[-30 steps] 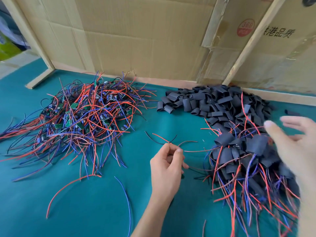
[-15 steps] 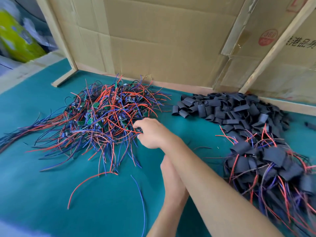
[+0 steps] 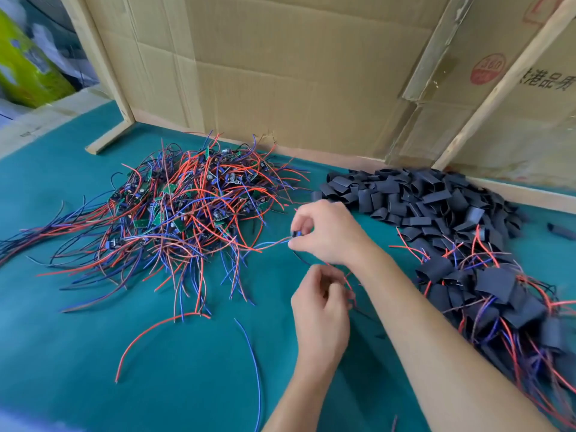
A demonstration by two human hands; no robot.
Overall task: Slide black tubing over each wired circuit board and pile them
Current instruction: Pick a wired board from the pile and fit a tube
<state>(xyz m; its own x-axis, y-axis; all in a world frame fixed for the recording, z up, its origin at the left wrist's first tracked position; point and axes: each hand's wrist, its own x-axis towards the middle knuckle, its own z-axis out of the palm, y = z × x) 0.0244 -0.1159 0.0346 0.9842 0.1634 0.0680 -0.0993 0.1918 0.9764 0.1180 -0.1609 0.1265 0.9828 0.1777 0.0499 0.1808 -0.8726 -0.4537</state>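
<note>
- So, a fresh board (image 3: 296,234) has been pulled out of the tangled heap of bare wired boards (image 3: 184,210) toward the far left of the green tabletop (image 3: 78,353); half a second ago the right hand (image 3: 327,232) was still reaching into that heap, and now it's drawn back toward the middle.
- That board is pinched between the right thumb and fingertips, held just above the tabletop, with its red and blue leads trailing back to the heap's edge, so it isn't fully free yet.
- Thin wires are grasped by the left hand (image 3: 321,310), just nearer than the right one, fingers curled round them. Whether they belong to the same board can't be told.
- No tubing is held by either hand. The loose black sleeves (image 3: 405,198) are piled by the far edge, right of centre, against the cardboard wall (image 3: 280,73).
- Finished pieces are stacked in the sleeved pile (image 3: 498,294) along the right edge, well apart from the bare heap.
- Task-wise this looks like the start of another round: board picked, sleeve still to be fetched.
- Snagged leads dragging neighbours out of the heap are probably the thing to be watched.
- Two stray wires, one red (image 3: 149,335) and one blue (image 3: 252,363), are left lying near the front.
</note>
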